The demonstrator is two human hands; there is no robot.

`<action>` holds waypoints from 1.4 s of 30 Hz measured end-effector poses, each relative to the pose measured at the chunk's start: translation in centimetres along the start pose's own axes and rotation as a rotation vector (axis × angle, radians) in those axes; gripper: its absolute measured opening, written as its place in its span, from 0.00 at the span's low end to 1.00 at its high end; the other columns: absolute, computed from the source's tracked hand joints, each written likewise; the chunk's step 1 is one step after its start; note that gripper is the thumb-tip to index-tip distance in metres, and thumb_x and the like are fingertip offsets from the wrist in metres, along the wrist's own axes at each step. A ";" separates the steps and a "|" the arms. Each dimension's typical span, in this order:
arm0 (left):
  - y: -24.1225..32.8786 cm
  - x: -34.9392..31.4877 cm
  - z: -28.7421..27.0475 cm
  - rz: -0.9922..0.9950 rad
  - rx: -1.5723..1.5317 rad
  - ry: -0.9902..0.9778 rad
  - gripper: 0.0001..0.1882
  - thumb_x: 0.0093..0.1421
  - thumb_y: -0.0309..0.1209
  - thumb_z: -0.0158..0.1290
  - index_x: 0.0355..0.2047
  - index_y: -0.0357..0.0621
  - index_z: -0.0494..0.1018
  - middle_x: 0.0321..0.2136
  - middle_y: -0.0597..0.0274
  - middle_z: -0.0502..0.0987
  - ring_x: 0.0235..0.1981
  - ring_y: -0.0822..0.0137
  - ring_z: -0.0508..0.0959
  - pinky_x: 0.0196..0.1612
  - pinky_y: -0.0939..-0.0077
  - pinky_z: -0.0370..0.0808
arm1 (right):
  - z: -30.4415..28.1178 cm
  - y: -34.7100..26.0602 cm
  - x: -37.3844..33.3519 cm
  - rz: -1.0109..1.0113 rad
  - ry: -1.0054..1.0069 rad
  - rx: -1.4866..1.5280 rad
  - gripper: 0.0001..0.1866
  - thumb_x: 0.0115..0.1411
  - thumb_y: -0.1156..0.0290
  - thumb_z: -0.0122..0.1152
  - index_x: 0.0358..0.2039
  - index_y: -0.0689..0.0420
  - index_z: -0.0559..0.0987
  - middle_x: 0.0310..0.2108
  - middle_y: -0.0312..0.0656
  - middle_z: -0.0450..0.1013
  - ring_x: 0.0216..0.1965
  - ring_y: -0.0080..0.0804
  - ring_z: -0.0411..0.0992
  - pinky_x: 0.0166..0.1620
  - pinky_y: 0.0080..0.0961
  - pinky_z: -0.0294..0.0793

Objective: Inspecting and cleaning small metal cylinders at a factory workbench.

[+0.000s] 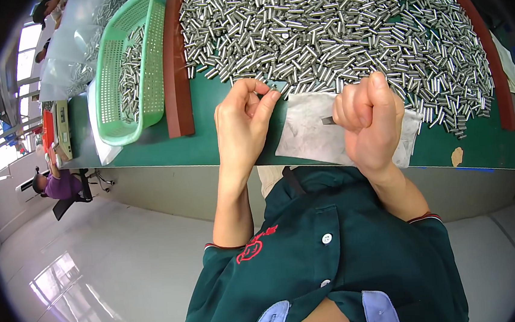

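Note:
Loose, short metal pins [320, 35] cover much of the green tabletop [208, 147] in front of me. My left hand [243, 123] is at the near edge of the pile, its thumb and index finger brought together in a pinch. Whatever sits between those fingertips is too small to make out. My right hand [370, 119] is closed in a fist, thumb up, above a smudged white cloth [303, 127]. A dark, flat-tipped tool [328, 120] sticks out from its left side; the rest is hidden in the fist.
Red-brown bars [177, 76] flank the pile; the other bar [505, 102] is at right. A green perforated basket [157, 72] holds more pins on the left. Clear bags [68, 61] and a scale-like device [61, 131] stand beyond it. A person in purple [63, 185] sits far left.

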State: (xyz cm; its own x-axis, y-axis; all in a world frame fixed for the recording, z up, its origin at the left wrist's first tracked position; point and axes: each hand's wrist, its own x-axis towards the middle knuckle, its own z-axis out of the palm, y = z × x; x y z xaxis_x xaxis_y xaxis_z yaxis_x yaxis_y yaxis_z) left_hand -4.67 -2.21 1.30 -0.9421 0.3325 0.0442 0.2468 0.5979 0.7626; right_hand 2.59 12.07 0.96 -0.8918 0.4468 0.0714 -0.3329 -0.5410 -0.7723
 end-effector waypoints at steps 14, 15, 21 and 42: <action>-1.0 -1.2 0.5 -0.007 -0.245 0.051 0.04 0.50 0.23 0.52 0.26 0.32 0.71 0.10 0.72 0.59 0.14 0.82 0.55 0.17 0.86 0.53 | -0.1 -0.3 -0.2 0.022 0.019 0.074 0.23 0.61 0.66 0.35 0.08 0.55 0.55 0.06 0.32 0.50 0.11 0.17 0.46 0.15 0.17 0.45; -0.7 -1.4 0.4 0.004 -0.218 0.053 0.04 0.49 0.22 0.52 0.25 0.33 0.71 0.10 0.70 0.60 0.13 0.81 0.56 0.16 0.85 0.54 | -0.1 -0.3 -0.1 0.025 0.018 0.079 0.23 0.61 0.66 0.35 0.08 0.55 0.55 0.06 0.32 0.50 0.10 0.17 0.46 0.15 0.17 0.45; 2.1 -3.6 1.8 0.250 0.042 -0.068 0.04 0.42 0.22 0.56 0.20 0.38 0.71 0.14 0.60 0.68 0.15 0.64 0.66 0.19 0.74 0.63 | -0.1 -0.3 0.0 0.034 0.044 0.103 0.23 0.61 0.65 0.36 0.08 0.55 0.55 0.07 0.31 0.50 0.10 0.17 0.45 0.15 0.17 0.44; 1.3 -3.6 2.8 0.288 0.086 -0.079 0.06 0.40 0.21 0.59 0.20 0.35 0.73 0.13 0.62 0.69 0.14 0.73 0.66 0.18 0.81 0.62 | -0.4 -0.4 0.3 0.096 0.100 0.172 0.24 0.61 0.61 0.32 0.08 0.51 0.53 0.06 0.29 0.47 0.09 0.18 0.39 0.15 0.19 0.41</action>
State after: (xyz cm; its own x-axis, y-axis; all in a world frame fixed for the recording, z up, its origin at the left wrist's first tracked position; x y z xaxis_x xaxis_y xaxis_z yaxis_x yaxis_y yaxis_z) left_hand -0.26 -0.56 0.35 -0.8108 0.5510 0.1975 0.5225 0.5293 0.6684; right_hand 2.54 12.72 1.08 -0.8899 0.4512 -0.0674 -0.3025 -0.6942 -0.6531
